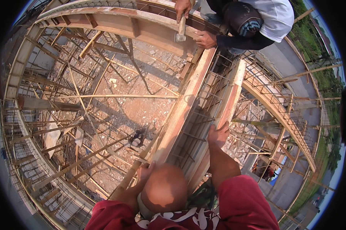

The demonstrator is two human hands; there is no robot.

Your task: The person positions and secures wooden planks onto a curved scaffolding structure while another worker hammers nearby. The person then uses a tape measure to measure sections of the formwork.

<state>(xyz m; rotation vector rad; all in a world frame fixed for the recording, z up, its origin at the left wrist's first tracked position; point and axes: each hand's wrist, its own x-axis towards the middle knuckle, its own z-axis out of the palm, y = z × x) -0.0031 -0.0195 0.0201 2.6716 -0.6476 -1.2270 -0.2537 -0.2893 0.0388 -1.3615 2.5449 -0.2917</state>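
From the head camera, looking steeply down, a long wooden beam form [188, 111] runs away from the person toward the upper middle, with a steel rebar cage [203, 115] lying inside it between two side boards. The left hand [145, 171] rests on the near end of the left side board [176, 119]; its fingers [149, 166] curl over the board's top edge, though how tightly they close cannot be told, since the person's head partly hides the wrist. The right hand [218, 134] lies on the right side board [228, 103], farther along the form, with fingers [222, 125] bent over the board's upper edge in a loose hold. Both forearms come up from red sleeves [242, 203] at the lower edge.

At the far end of the form a co-worker in a white shirt [274, 15] crouches on the joining curved form [115, 23]. One of that person's hands holds a hammer [180, 32] head-down against the wood, while the other hand [204, 39] presses on the board just beside it.

Far below lie reddish ground [130, 103] and many slanted wooden props [84, 157].
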